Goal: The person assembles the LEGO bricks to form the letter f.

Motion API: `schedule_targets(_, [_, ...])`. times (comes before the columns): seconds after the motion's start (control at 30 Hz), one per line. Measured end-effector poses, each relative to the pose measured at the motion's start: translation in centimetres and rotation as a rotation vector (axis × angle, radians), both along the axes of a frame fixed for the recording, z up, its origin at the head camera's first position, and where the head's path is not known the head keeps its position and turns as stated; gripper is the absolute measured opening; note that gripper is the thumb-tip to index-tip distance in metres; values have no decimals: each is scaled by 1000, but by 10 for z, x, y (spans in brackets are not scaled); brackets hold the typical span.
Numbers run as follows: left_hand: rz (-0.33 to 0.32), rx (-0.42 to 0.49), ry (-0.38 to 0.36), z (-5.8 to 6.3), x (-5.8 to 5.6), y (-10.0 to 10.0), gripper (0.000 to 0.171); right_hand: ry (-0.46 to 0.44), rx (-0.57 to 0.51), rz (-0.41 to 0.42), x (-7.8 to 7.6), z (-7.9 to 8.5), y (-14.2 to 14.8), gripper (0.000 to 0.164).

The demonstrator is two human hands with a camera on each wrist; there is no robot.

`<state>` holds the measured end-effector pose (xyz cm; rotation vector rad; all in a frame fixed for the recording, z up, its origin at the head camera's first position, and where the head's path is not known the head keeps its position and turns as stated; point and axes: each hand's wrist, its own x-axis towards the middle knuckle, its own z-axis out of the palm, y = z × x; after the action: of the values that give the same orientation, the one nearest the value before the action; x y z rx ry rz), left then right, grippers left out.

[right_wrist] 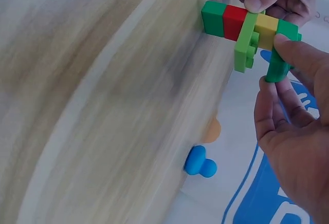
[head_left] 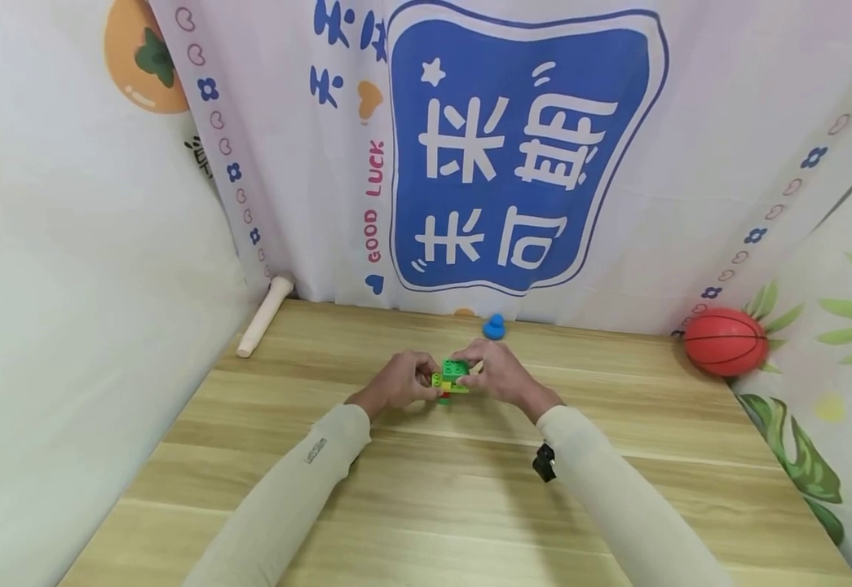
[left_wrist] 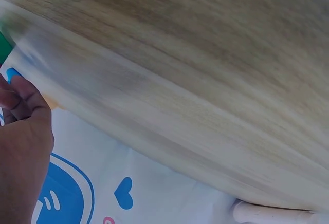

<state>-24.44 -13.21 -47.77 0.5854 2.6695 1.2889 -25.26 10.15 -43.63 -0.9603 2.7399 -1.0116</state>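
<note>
A small stack of toy building blocks stands in the middle of the wooden table, between both hands. From the bottom, in the right wrist view, come a green block (right_wrist: 213,19), a red block (right_wrist: 234,21), a lime studded plate (right_wrist: 241,54) jutting sideways, a yellow block (right_wrist: 266,32) and a green top block (right_wrist: 278,66). My left hand (head_left: 400,381) pinches the stack near the lime plate from the left. Thumb and fingers of my right hand (head_left: 499,372) grip the green top block from the right. The left wrist view catches only a green corner of it.
A blue knobbed toy (head_left: 494,328) sits behind the hands near the table's back edge. Far left lies a pale rod (head_left: 264,319) with a wider end. A red basketball-patterned ball (head_left: 725,342) rests at the right back corner. Printed curtains (head_left: 308,179) surround the table (head_left: 411,489).
</note>
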Motion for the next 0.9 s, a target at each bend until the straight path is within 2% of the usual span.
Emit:
schedule_targets(0.3, [8,-20,1,2,2,-1,21,-17,-49,-11,2,-4,1,38])
schedule_targets(0.43, [3,-31,5,2,3,0,24,-70,-113,-11,3,-9,4,41])
schedule_targets(0.63, [22,-44,16,3,3,4,22,-174,-123,-103,9,-20,12,47])
schedule_targets(0.9, [20,-55,32,-1,5,9,29,-209,-98,-238,14,-33,17,32])
